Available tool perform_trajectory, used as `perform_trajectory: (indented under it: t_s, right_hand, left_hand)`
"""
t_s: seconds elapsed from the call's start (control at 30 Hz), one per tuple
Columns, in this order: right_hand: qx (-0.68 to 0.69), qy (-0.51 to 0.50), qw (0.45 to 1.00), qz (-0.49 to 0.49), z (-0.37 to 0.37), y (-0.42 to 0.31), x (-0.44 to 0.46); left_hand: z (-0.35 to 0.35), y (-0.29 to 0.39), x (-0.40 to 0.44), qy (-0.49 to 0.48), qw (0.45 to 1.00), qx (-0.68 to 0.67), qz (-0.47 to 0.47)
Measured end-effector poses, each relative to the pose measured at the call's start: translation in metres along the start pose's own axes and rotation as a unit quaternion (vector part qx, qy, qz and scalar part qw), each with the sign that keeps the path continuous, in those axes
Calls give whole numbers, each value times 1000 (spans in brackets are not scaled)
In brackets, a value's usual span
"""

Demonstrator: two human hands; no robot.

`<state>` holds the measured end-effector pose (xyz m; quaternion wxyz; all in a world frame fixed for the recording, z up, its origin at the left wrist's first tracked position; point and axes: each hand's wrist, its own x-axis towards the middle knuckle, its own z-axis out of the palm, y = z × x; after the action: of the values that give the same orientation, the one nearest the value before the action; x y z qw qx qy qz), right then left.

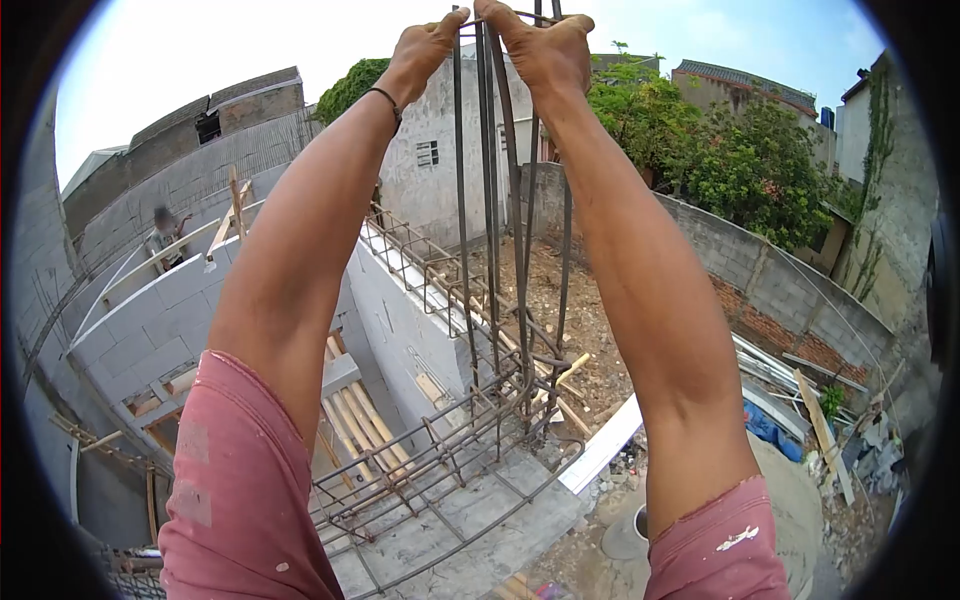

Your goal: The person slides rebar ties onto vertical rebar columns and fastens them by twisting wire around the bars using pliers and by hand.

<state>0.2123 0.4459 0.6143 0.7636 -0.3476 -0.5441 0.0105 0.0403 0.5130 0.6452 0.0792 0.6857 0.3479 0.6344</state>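
Both arms reach up to the top of several upright rebars (489,190). My left hand (428,52) is closed, its fingertips pinching the near side of a thin bent steel bar, which looks like a rebar stirrup (527,14), beside the leftmost upright. On the other side, my right hand (548,52) is closed on the same stirrup, against the right-hand uprights. Part of the stirrup is hidden by the fingers and cut off by the top of the view. Lower down, the uprights meet a horizontal rebar cage (440,455) on the wall top.
Another rebar cage (425,275) runs along the grey block wall (405,310) away from me. Bamboo poles (365,425) lie below on the left. A person (165,238) stands behind a far block wall. White boards (603,445) and rubble lie at lower right.
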Motion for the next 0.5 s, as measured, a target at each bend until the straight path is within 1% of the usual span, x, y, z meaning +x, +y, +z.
perform_trajectory:
  t_s: [0.07,0.1,0.13,0.17,0.2,0.27,0.3,0.33,0.37,0.4,0.43,0.47,0.5]
  right_hand:
    - [-45,-51,998,-11,-6,1,5]
    - [-52,-62,997,-12,-8,4,-1]
    - [-59,-72,996,-11,-10,6,-3]
    - [-64,-80,995,-9,-12,8,-7]
    - [-68,-87,994,-10,-14,10,-11]
    - [-76,-101,992,-4,-16,12,-15]
    - [-78,-106,991,-2,-17,12,-17]
    - [-81,-113,990,0,-17,12,-19]
    - [-84,-118,989,2,-18,11,-20]
    - [-88,-122,989,3,-18,11,-22]
    - [-88,-125,988,5,-19,11,-24]
    - [-91,-127,988,11,-20,10,-24]
    - [-93,-133,987,10,-21,12,-27]
  left_hand:
    - [-11,-42,18,-29,993,86,-72]
    - [-6,-57,3,-37,991,87,-90]
    - [1,-65,-10,-99,994,-10,-38]
    - [9,-70,-22,-155,982,-109,16]
    - [17,-54,-39,-75,995,-65,-28]
    - [31,-60,-63,-54,978,-203,-5]
    - [33,-70,-66,-73,966,-246,19]
    - [31,-78,-66,-68,967,-247,17]
    - [29,-86,-66,-37,989,-145,2]
    - [27,-86,-67,-7,999,-41,-12]
    - [31,-86,-69,13,998,-51,16]
    - [35,-86,-73,12,999,-49,15]
    - [39,-89,-79,39,996,-64,45]
